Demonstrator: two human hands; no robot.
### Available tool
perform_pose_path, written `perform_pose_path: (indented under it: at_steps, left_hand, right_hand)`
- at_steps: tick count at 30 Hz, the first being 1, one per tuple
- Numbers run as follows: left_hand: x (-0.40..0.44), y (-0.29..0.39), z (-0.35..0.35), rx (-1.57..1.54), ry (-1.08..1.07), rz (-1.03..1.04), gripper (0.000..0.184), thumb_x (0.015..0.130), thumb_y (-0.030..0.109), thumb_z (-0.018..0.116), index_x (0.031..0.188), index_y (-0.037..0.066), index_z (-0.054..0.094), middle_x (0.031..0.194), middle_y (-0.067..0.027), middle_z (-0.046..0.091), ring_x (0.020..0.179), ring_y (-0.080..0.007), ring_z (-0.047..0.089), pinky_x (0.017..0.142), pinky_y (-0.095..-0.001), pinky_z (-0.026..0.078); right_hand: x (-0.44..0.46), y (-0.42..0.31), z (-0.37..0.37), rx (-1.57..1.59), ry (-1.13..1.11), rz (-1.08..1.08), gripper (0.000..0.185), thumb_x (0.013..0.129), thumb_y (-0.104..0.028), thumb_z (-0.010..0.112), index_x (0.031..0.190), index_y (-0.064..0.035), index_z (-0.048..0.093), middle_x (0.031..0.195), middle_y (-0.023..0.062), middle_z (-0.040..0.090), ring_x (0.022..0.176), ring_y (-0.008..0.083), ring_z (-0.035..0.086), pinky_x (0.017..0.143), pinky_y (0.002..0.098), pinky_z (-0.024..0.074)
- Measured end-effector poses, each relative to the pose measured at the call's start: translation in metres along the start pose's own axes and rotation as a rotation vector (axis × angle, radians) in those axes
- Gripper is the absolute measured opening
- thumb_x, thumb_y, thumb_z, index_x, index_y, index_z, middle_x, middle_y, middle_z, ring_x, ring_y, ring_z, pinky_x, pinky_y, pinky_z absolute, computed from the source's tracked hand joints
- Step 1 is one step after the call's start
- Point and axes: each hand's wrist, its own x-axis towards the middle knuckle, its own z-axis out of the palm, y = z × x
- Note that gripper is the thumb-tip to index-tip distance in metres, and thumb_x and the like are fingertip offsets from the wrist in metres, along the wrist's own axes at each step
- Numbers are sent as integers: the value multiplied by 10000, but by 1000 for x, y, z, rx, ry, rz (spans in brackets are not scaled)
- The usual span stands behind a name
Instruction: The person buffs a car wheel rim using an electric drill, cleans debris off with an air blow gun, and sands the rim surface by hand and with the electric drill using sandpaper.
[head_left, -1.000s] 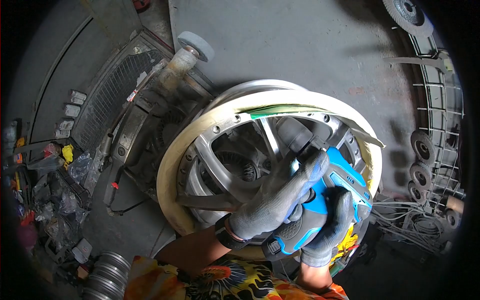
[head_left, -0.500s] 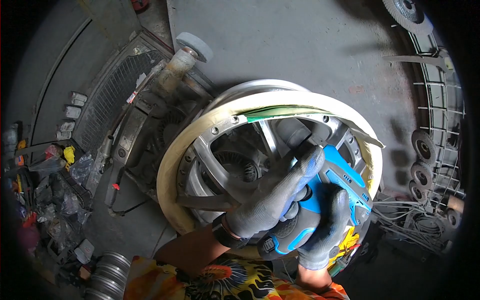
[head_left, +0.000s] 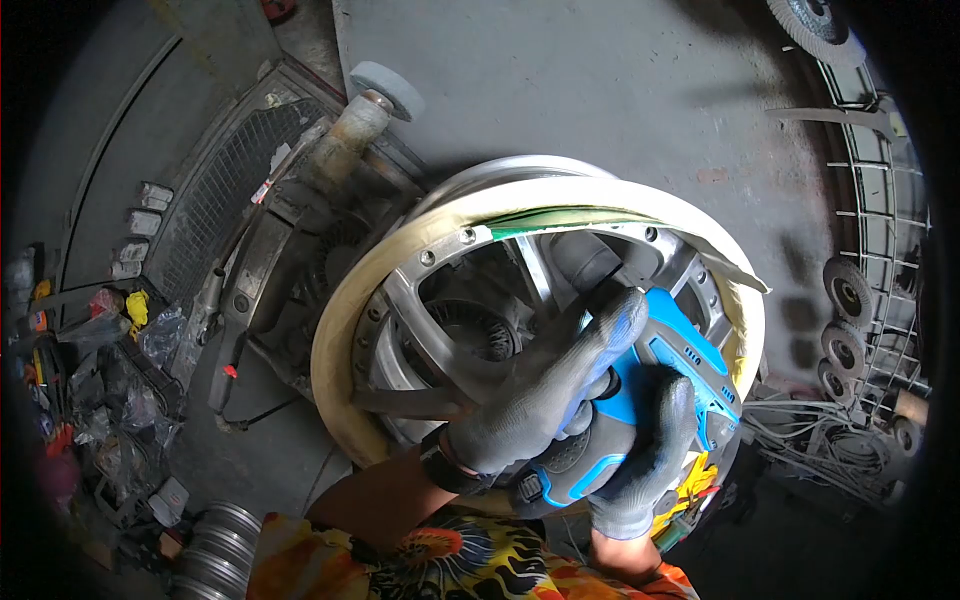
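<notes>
A blue and grey power tool (head_left: 610,400) lies across the lower right of a spoked metal wheel rim (head_left: 440,335). My left hand (head_left: 550,385), in a grey glove, is closed on the tool from the left, its fingers partly hidden. From below and right, my right hand (head_left: 650,460), gloved too, is wrapped round the tool's body. The tool's dark front end reaches in among the spokes near the rim's top right. Cream tape (head_left: 340,360) covers the rim's outer edge, with a green strip (head_left: 570,218) along the top and a loose flap at the right.
A machine with a grey wheel (head_left: 388,92) stands at upper left. Plastic bags and clutter (head_left: 130,400) fill the left side, with stacked metal rings (head_left: 215,550) below. At right are a wire rack (head_left: 870,210), abrasive discs (head_left: 848,295) and coiled cables (head_left: 825,440). Yellow cloth (head_left: 690,490) lies by my right hand.
Both hands and the tool have shifted slightly left and down. The rim has moved very little, and both hands have kept their hold.
</notes>
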Motion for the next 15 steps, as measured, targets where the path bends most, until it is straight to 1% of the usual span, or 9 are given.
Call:
perform_pose_path:
  at_steps: [2, 4, 6, 8, 10, 12, 13, 14, 15]
  left_hand:
    - [-1, 4, 1, 28, -27, 20, 425, 1041, 595, 628, 1169, 192, 667, 703, 133, 426, 535, 37, 369, 439, -156, 284]
    - [-2, 6, -1, -26, -8, -89, 425, 1039, 597, 630, 1166, 193, 666, 704, 135, 427, 547, 42, 375, 441, -153, 281]
    - [-2, 2, -4, -21, -12, -74, 422, 1038, 598, 630, 1163, 196, 665, 706, 133, 431, 552, 43, 379, 445, -150, 280]
    - [-2, -1, -4, -16, -20, -59, 419, 1037, 598, 631, 1159, 199, 663, 708, 132, 435, 556, 43, 382, 449, -147, 280]
    - [-1, -3, 0, -26, -24, -21, 461, 1042, 596, 624, 1208, 168, 667, 730, 123, 452, 580, 35, 407, 467, -152, 313]
    - [-1, -7, -2, 6, -45, 33, 425, 1032, 489, 638, 1272, 139, 639, 852, 59, 490, 688, -37, 462, 558, -207, 367]
    - [-2, -11, -3, 43, -66, 70, 418, 1027, 436, 645, 1305, 124, 624, 913, 26, 509, 742, -74, 490, 604, -234, 393]
    - [-1, -17, -8, 132, -95, 156, 419, 1022, 382, 652, 1337, 109, 610, 973, -6, 528, 796, -110, 517, 649, -261, 420]
    - [2, -29, -13, 316, -142, 353, 428, 1017, 329, 659, 1369, 95, 596, 1034, -39, 547, 850, -146, 545, 695, -288, 447]
  right_hand:
    - [-1, -1, 7, -3, 92, 23, 479, 1112, -349, 531, 1446, -11, 590, 1393, 140, 658, 1256, 236, 630, 1150, 420, 453]
    - [-2, 2, 5, -21, 72, 5, 478, 1109, -360, 539, 1429, -10, 601, 1379, 136, 663, 1242, 229, 633, 1140, 413, 457]
    - [-2, 2, 4, -40, 53, -10, 478, 1106, -371, 547, 1411, -9, 611, 1366, 133, 669, 1229, 222, 637, 1130, 406, 462]
    - [0, -2, 4, -57, 83, 55, 476, 1101, -381, 564, 1403, -17, 619, 1365, 131, 669, 1230, 221, 636, 1129, 402, 462]
    - [-2, 0, -3, -20, 87, 51, 473, 1100, -377, 565, 1403, -19, 621, 1346, 134, 679, 1217, 222, 642, 1121, 401, 467]
    - [-2, 7, -15, 18, 86, 43, 469, 1099, -374, 565, 1402, -20, 622, 1327, 136, 689, 1203, 223, 648, 1112, 400, 471]
    - [-4, 12, -22, 107, 45, -2, 480, 1089, -362, 578, 1418, -13, 610, 1310, 139, 699, 1190, 230, 656, 1102, 404, 477]
    - [-6, 14, -25, 195, 3, -45, 494, 1080, -351, 591, 1433, -6, 597, 1292, 141, 710, 1177, 238, 664, 1091, 408, 483]
    - [-8, 12, -22, 197, 0, -46, 494, 1080, -351, 591, 1433, -6, 597, 1292, 141, 710, 1177, 238, 664, 1091, 408, 483]
